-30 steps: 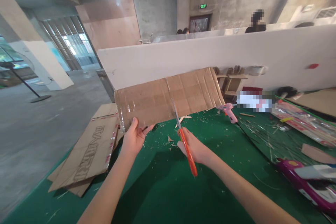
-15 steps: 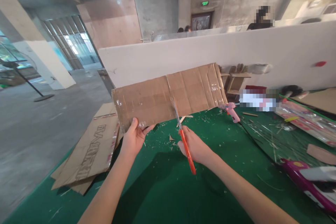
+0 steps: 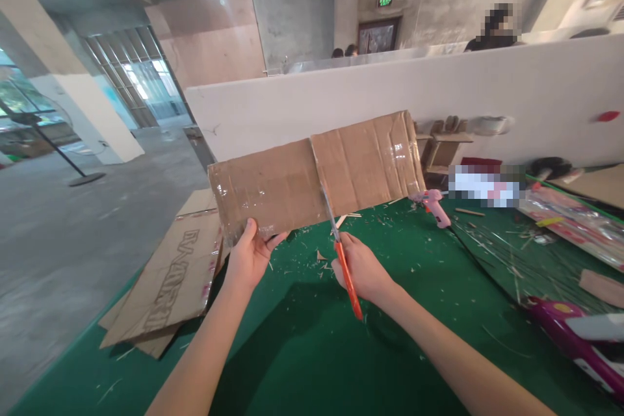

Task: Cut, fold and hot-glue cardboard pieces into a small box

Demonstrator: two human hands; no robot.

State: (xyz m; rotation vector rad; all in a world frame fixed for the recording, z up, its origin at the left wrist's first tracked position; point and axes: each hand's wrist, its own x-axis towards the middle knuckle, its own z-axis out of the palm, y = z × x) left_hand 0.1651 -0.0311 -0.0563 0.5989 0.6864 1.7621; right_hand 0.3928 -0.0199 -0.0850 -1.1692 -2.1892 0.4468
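My left hand grips the lower left edge of a long brown cardboard sheet, taped in places, and holds it upright above the green table. My right hand is closed round orange-handled scissors. Their blades reach up into the sheet's lower edge near its middle crease. The part of the sheet right of the blades sits slightly higher than the left part.
Flat printed cardboard lies on the table's left corner. A pink glue gun, sticks, plastic packets and a purple object lie to the right. A white partition stands behind, with a person beyond it.
The scissors have stayed in the sheet's lower edge while the right half of the sheet has risen slightly. The view has shifted a little to the right.
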